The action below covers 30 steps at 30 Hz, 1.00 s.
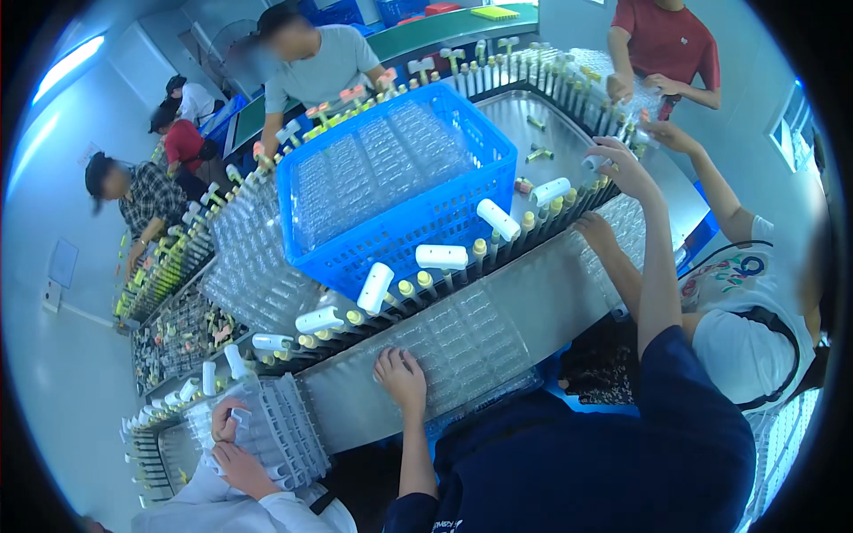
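My left hand (402,377) lies on the left edge of a clear plastic blister tray (466,346) on the metal table, its fingers stretched out and holding nothing. My right arm is raised to the far right over the rack of upright posts. There my right hand (626,169) has its fingers closed on a white plastic piece (593,163), partly hidden by them. Along the rack in front of me, yellow-tipped posts (407,289) stand in a row. White cylindrical housings (442,257) sit tilted on several of them.
A blue crate (400,218) full of clear trays stands behind the rack. At right a co-worker's hand (597,233) rests by another tray (617,235). At left another person's hands (235,444) work beside stacked white trays (289,426). More people stand across the table.
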Motion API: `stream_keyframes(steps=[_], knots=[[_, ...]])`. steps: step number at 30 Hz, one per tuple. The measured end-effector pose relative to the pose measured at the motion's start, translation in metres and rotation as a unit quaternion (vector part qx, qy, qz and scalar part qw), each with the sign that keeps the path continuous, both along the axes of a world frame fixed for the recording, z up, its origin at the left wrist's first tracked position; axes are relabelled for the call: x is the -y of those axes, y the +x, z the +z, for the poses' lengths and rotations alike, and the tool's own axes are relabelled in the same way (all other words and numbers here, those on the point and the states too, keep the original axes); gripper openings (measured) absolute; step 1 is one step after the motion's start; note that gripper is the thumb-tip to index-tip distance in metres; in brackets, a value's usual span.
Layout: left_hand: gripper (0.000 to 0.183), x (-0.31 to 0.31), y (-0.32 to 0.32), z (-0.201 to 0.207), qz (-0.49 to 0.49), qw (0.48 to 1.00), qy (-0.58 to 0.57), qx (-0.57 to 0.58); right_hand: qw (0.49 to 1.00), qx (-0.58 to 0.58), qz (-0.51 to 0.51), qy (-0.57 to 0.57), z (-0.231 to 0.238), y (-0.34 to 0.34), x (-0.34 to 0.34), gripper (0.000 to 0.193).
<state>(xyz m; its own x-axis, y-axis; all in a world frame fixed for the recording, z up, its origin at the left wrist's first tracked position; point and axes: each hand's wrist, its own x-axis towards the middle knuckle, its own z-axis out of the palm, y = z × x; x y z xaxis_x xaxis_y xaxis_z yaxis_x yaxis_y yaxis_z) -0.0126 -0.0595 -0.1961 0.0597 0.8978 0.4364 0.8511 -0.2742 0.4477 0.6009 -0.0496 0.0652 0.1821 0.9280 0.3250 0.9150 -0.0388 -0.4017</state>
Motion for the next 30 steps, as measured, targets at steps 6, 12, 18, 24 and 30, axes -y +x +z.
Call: stream_keyframes(steps=[6,12,18,24,30], knots=[[0.027,-0.004,-0.015,0.006,0.013,0.971,-0.054,0.234,0.981,-0.129,0.137,-0.039,-0.028,-0.031,-0.029,0.049],[0.024,-0.016,-0.058,0.024,-0.024,0.997,-0.064,0.045,0.991,-0.042,0.107,-0.072,-0.007,-0.095,-0.042,0.048],[0.022,-0.019,-0.088,0.033,-0.133,0.984,-0.115,-0.025,0.975,-0.01,0.193,-0.11,0.023,-0.133,-0.048,0.045],[0.031,-0.019,-0.093,0.041,-0.165,0.974,-0.127,-0.083,0.948,0.005,0.281,-0.15,0.02,-0.17,-0.058,0.043],[0.03,-0.014,-0.095,0.047,-0.156,0.969,-0.154,-0.114,0.975,0.062,0.212,0.011,-0.027,-0.247,-0.045,0.058]])
